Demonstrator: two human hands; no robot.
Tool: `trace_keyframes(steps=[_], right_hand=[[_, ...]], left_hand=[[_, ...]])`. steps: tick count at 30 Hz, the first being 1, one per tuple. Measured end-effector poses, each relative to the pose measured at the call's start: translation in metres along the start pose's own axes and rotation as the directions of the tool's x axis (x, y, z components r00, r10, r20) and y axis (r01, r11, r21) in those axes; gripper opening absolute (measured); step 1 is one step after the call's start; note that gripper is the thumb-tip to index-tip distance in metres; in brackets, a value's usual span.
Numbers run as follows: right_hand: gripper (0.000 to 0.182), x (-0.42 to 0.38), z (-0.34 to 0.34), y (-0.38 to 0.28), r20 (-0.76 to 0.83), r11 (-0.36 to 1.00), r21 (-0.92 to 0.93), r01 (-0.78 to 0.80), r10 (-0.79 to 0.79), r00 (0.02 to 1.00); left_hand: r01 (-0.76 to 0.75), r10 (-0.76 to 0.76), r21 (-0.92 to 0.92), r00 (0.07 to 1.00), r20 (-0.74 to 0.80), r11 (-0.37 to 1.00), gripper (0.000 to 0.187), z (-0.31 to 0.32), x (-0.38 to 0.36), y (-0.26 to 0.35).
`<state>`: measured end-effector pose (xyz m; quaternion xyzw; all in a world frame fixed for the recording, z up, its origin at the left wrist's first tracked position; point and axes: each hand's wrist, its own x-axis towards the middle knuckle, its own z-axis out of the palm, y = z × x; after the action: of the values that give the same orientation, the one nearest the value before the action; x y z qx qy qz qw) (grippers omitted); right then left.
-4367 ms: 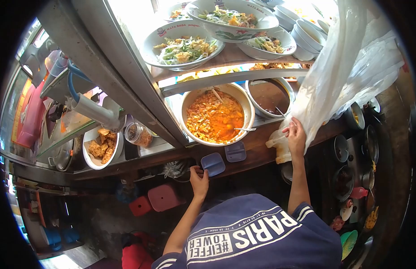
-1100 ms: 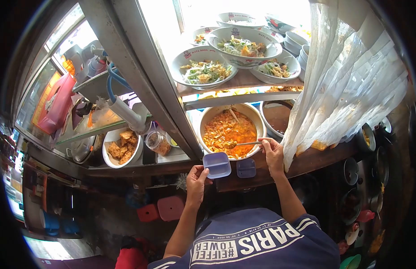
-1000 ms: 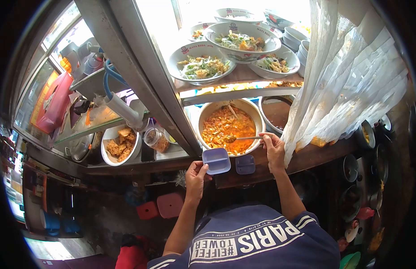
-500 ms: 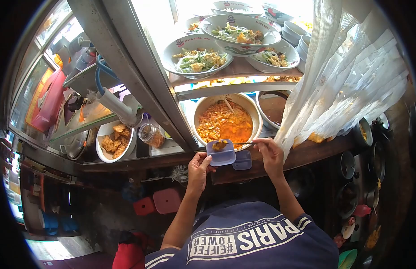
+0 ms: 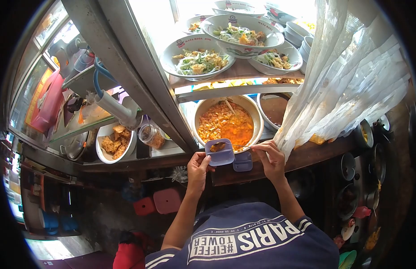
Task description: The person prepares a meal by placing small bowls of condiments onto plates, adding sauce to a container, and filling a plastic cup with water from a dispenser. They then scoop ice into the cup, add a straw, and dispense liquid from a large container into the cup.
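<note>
My left hand (image 5: pixel 197 174) is closed on the edge of a small purple divided dish (image 5: pixel 222 158), held just in front of the counter. Between the fingers of my right hand (image 5: pixel 271 160) is the thin handle of a spoon (image 5: pixel 240 145). Its bowl lies in the dish's far compartment, with dark orange-brown food in or under it. A second purple dish (image 5: pixel 242 167), also divided, sits right beside the first, near the counter's edge. Just beyond both stands a large basin (image 5: pixel 259 121) of orange, oily stew (image 5: pixel 226 123), with a pale utensil handle sticking out.
Right of the basin is a pot of brown sauce (image 5: pixel 273 107), partly behind a white curtain (image 5: pixel 347 89). Bowls of vegetables (image 5: pixel 199 61) stand on the shelf above. To the left are a white tub of fried food (image 5: pixel 116 141), a jar (image 5: pixel 151 136) and a metal post (image 5: pixel 140 67).
The spoon's bowl has dipped lower into the dish's far compartment and tilted. My right hand has shifted slightly down and its grip has turned; my left hand is nearly still.
</note>
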<state>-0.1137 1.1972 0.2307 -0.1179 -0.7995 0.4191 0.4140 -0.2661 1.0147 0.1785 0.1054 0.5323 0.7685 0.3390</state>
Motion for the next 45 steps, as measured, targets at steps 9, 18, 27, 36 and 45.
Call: trace_keyframes(steps=[9, 18, 27, 36, 45], right_hand=[[0.014, 0.015, 0.002, 0.002, -0.161, 0.993, 0.059, -0.103, 0.111, 0.981], [0.02, 0.026, 0.018, 0.021, 0.02, 0.937, -0.331, 0.113, -0.113, 0.993], [0.025, 0.006, 0.031, 0.044, 0.441, 0.823, -0.514, 0.241, 0.012, 0.898], [0.053, 0.029, 0.016, 0.053, -0.018, 0.948, 0.121, -0.294, 0.298, 0.954], [0.044, -0.006, -0.106, 0.1, -0.636, 0.912, 0.289, -0.29, 0.41, 0.654]], left_hand=[[-0.035, 0.038, 0.051, 0.998, -0.044, 0.998, 0.009, -0.005, -0.003, -0.001], [-0.03, 0.033, 0.034, 0.995, -0.097, 0.999, 0.007, -0.014, -0.02, 0.0], [-0.046, 0.049, 0.035, 0.996, -0.078, 0.998, 0.006, -0.012, -0.022, 0.002], [-0.061, 0.063, 0.026, 0.997, -0.053, 0.998, 0.008, 0.003, -0.032, 0.03], [0.001, 0.003, -0.027, 0.992, 0.128, 1.0, 0.008, 0.061, -0.05, 0.058]])
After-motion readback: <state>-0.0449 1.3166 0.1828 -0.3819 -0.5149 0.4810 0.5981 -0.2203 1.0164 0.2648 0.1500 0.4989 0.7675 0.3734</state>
